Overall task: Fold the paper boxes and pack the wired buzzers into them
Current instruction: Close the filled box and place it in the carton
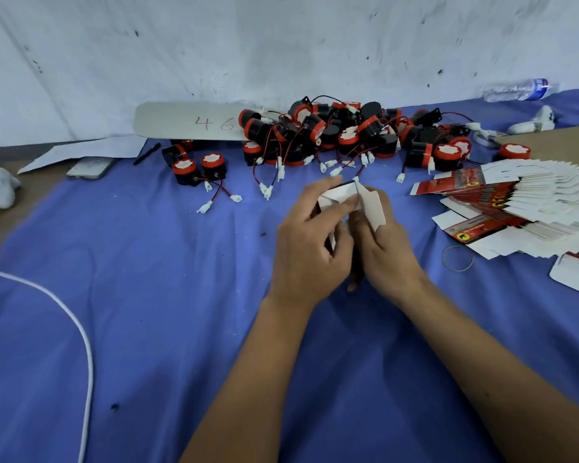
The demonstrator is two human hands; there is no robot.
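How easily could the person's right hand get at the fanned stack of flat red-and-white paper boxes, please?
Probably easily, once freed: the right hand holds the half-folded box, and only bare blue cloth separates it from the stack.

A small packing workshop is suggested, perhaps makeshift: a heap of wired buzzers (348,135) and flat paper boxes (515,208) laid on a blue-clothed worktop (147,295).
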